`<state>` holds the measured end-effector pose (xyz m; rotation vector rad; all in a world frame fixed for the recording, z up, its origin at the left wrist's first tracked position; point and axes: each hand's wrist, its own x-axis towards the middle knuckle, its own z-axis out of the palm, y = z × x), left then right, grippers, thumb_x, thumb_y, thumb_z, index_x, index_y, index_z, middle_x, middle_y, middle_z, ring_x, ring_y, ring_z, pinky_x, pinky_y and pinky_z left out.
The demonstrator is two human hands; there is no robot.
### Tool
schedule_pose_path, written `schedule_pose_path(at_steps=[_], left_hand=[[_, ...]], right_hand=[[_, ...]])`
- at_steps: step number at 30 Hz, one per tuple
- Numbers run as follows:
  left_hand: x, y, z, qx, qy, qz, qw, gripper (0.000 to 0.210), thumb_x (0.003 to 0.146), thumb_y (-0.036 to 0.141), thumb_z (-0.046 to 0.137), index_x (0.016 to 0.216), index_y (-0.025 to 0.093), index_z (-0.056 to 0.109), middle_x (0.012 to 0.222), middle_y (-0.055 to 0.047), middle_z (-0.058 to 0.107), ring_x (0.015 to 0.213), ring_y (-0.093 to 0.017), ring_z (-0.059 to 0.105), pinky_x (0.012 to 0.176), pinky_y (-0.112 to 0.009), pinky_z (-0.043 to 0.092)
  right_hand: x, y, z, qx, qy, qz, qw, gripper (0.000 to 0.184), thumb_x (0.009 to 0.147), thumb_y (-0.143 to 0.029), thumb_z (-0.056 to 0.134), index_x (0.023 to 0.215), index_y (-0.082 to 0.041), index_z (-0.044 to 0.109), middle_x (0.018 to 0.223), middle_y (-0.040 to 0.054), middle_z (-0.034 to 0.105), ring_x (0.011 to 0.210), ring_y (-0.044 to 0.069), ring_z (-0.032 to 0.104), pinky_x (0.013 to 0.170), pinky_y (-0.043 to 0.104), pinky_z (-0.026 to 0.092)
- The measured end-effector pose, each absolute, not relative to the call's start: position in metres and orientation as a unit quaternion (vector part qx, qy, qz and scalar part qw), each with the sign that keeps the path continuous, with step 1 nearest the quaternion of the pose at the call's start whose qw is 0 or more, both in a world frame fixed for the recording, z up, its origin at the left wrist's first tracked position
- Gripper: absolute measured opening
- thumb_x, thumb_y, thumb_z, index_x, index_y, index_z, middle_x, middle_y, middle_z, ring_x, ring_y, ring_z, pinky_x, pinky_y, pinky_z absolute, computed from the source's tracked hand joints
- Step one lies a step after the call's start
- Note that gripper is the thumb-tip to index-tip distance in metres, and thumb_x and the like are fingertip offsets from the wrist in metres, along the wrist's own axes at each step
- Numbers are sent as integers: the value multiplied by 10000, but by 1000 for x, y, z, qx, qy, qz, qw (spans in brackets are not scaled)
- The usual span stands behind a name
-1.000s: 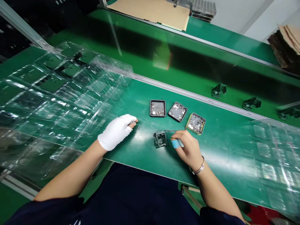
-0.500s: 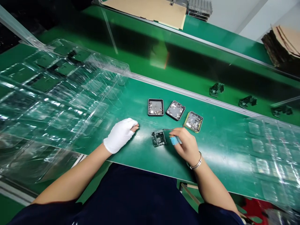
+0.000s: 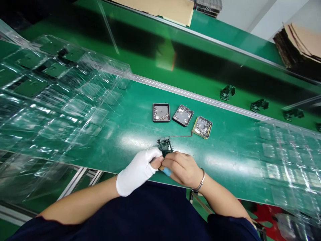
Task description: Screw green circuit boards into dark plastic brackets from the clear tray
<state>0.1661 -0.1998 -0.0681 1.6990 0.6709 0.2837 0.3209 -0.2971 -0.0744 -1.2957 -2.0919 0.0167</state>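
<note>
A dark metal-framed assembly [image 3: 165, 144] sits at the near middle of the green surface [image 3: 130, 134], its lower part covered by the person's hands. The gloved left hand [image 3: 140, 170] comes in from the left with its fingers curled and nearly together against the assembly's near-left corner. The right hand [image 3: 182, 169], a blue wrap [image 3: 167, 171] on one finger, bends its fingers inward at the near-right corner. The fingertips meet out of sight, so it cannot be told whether either hand grips the assembly or some small piece. The visible part of the assembly looks boxy, its open framework turned upward, the far edge running left to right and fine prongs sticking out to the right; with the near side hidden, its long axis is unclear. A thin rod [image 3: 181, 136] points right from the far-right corner, then bends away from the person beside the yellow-edged tray [image 3: 195, 125]; whether its left end touches the assembly is hard to make out. The small shiny parts in this tray, the middle tray [image 3: 183, 114] and the left tray [image 3: 160, 110] are too tiny to identify. Clear plastic packaging is cut off at both sides.
</note>
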Motion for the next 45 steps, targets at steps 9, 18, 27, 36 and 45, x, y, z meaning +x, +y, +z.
schedule_pose_path(at_steps=[9,18,27,36,45], left_hand=[[162,-201,-78,740,284,127,596,325,875,384,452,607,202,440,596,37,422,566,-123,406,587,-260,352],[173,-182,-104,850,310,169,391,734,590,506,749,1185,159,495,1214,-167,550,1160,-368,508,997,-516,388],[176,-176,-121,832,262,123,472,746,777,208,481,1462,159,190,1377,-161,451,1278,-293,442,1067,-500,356],[169,-185,-104,797,282,140,515,610,676,310,681,1212,193,416,1160,-112,565,1026,-285,579,927,-446,454],[166,-184,-107,850,232,192,431,474,702,289,641,1115,197,428,1065,-91,582,962,-262,604,845,-427,497]], right_hand=[[316,-298,-74,-526,-788,39,318,180,896,-145,382,980,-143,541,832,76,646,737,167,606,625,270,504],[344,-291,-75,-630,-628,141,436,88,865,-151,495,848,-211,557,789,17,624,722,135,607,657,251,496],[342,-281,-89,-626,-613,174,450,76,857,-153,529,840,-208,578,989,61,617,957,182,597,853,366,490],[330,-278,-91,-577,-683,146,423,75,854,-151,520,887,-210,553,1027,79,616,1048,206,573,935,429,457],[330,-277,-93,-587,-701,131,382,93,860,-163,509,926,-222,537,993,66,617,1022,199,587,993,448,408]])
